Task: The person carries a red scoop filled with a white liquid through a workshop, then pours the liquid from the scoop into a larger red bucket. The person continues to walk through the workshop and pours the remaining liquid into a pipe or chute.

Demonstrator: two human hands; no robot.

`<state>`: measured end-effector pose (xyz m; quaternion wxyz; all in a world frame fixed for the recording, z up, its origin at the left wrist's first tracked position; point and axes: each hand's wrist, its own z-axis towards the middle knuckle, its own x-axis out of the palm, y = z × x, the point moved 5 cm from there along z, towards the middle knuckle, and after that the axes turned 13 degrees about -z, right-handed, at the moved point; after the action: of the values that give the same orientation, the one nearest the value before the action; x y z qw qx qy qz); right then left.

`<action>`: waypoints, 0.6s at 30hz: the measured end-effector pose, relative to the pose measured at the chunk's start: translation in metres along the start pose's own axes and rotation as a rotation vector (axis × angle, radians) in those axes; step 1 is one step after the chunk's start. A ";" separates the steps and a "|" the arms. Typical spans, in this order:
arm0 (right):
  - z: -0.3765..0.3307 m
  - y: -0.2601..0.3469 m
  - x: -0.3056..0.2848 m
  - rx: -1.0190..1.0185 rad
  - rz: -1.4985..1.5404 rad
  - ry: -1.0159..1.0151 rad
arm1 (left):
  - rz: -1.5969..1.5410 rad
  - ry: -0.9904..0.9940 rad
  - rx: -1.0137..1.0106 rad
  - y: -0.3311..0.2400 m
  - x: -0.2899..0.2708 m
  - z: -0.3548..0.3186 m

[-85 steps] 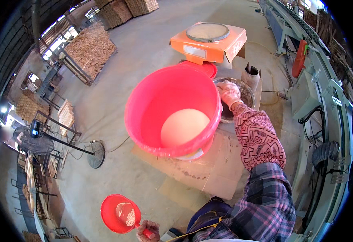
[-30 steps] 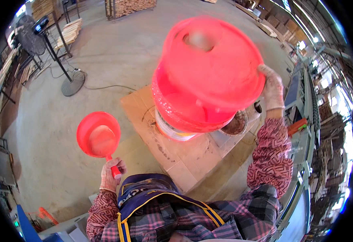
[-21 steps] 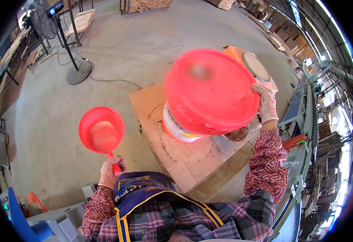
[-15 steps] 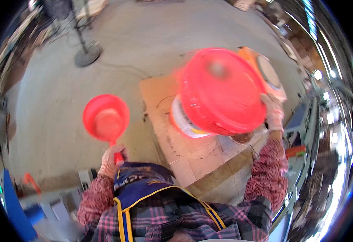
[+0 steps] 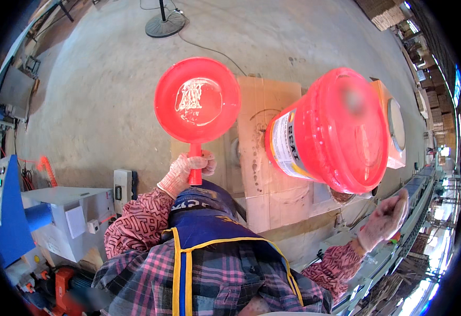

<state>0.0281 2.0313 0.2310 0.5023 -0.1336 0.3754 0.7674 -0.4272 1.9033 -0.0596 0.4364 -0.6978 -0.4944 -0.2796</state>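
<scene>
While left hand [image 5: 185, 171] grips red scoop [image 5: 197, 101] handle over cardboard sheet [image 5: 272, 179] left edge, red bucket [image 5: 328, 131] tilts above right edge; right hand [image 5: 385, 218] open, empty, just below bucket.

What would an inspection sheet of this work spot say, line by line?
Surface: flattened cardboard on a concrete floor, stained.
Job's things: red scoop with whitish residue; red bucket, tilted, a white label on its side.
Clutter: orange scale behind the bucket.
Hands: left hand gloved, fingers closed on the scoop's handle; right hand gloved, open, under the bucket; contact unclear.
Cables: one cord running from the fan base.
Surroundings: blue and grey machine to the left; conveyor line to the right.
</scene>
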 end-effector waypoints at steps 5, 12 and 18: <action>-0.141 0.000 0.029 0.583 0.660 0.634 | 0.126 0.126 -0.012 -0.011 0.043 0.000; -0.211 0.183 0.138 0.453 0.877 1.517 | 0.404 0.258 -0.007 -0.017 0.091 -0.008; -0.238 0.220 0.166 0.525 1.046 1.488 | 0.421 0.290 -0.003 -0.006 0.091 -0.025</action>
<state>-0.2810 1.9261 0.0693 -0.2597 -0.2864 0.7723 0.5040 -0.3999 1.9223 0.0290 0.5503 -0.7387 -0.2700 -0.2803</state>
